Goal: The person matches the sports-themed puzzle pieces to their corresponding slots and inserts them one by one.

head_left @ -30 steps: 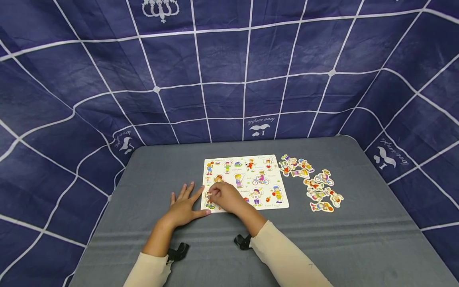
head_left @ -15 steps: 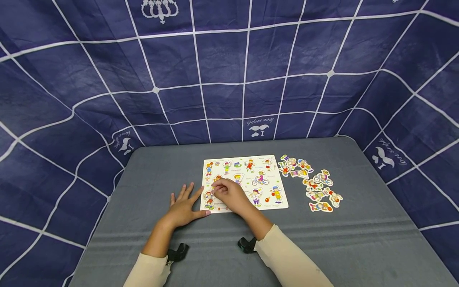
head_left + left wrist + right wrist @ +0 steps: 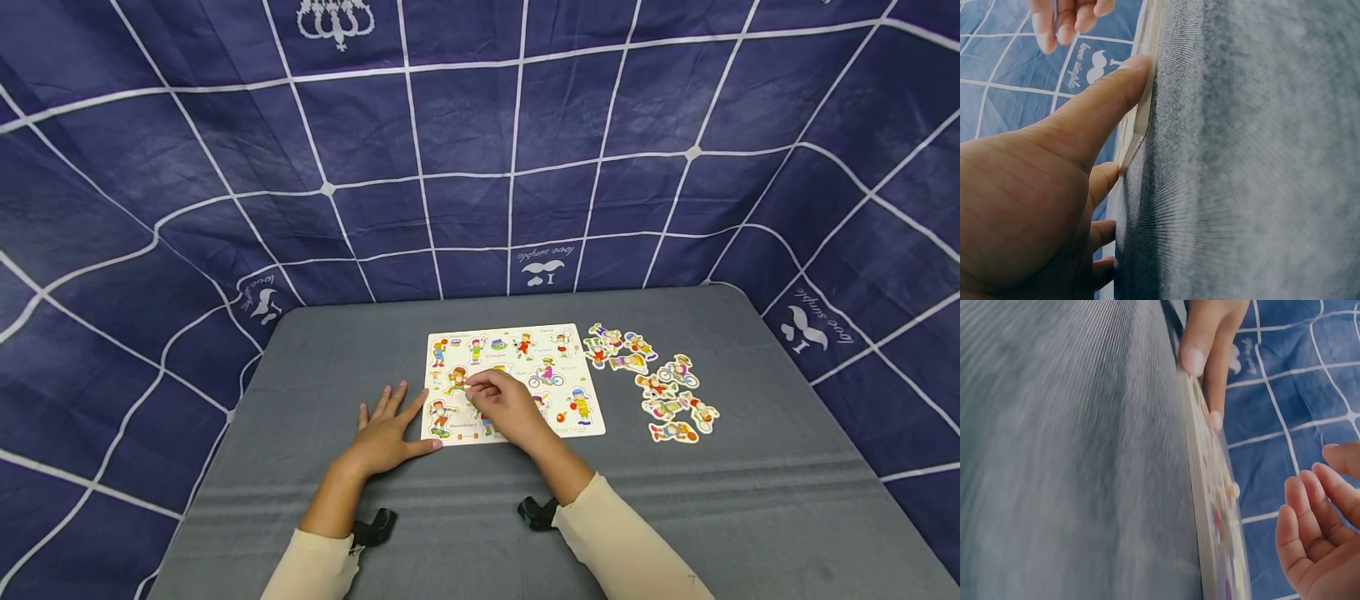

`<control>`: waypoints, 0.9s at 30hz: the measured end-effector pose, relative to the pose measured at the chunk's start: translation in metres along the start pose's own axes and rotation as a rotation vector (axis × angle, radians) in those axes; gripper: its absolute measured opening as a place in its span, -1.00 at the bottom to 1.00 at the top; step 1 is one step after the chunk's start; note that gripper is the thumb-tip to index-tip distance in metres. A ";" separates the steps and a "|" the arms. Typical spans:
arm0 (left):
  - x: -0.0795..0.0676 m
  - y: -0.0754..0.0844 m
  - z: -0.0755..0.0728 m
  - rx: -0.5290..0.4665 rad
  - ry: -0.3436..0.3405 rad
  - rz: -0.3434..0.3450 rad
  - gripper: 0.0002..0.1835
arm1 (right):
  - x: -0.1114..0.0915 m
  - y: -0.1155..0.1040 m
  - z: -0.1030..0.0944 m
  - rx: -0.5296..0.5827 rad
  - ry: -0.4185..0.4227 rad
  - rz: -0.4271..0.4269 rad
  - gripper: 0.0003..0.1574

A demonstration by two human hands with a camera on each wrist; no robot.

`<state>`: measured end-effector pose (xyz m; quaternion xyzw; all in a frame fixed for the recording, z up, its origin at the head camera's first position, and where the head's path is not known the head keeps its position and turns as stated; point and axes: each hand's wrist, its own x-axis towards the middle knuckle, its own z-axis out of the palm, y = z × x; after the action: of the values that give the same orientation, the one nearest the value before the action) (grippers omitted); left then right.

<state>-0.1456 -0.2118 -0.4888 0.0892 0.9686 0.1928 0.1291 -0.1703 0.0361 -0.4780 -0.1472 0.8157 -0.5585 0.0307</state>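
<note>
Fingers of R hand [image 3: 510,408] bend loosely, apparently empty, having just moved off the skater piece [image 3: 440,419] (prob. set) by the near-L corner of the board [image 3: 592,423], w/ L hand [image 3: 384,433] spread touching it, twd table's [image 3: 337,358] far edge.

Right hand [image 3: 510,408] moved rightward over the board [image 3: 555,396], off the skateboard child [image 3: 440,417] at lower left, now above the middle. Skateboard child uncovered since a second ago; running child [image 3: 456,380] clearer. Baseball child [image 3: 541,401] now partly hidden.
</note>
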 end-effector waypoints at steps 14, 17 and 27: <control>0.000 0.000 -0.002 -0.006 -0.007 0.002 0.06 | -0.014 0.016 -0.037 0.017 0.140 -0.004 -0.76; 0.000 0.000 -0.001 -0.008 -0.002 0.003 0.06 | -0.016 0.018 -0.044 0.012 0.160 0.000 -0.75; 0.001 -0.002 0.001 -0.012 -0.014 0.001 0.08 | -0.024 0.029 -0.069 0.058 0.243 0.051 -0.75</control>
<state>-0.1470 -0.2129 -0.4903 0.0903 0.9665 0.1982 0.1361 -0.1679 0.1145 -0.4823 -0.0567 0.8004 -0.5947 -0.0501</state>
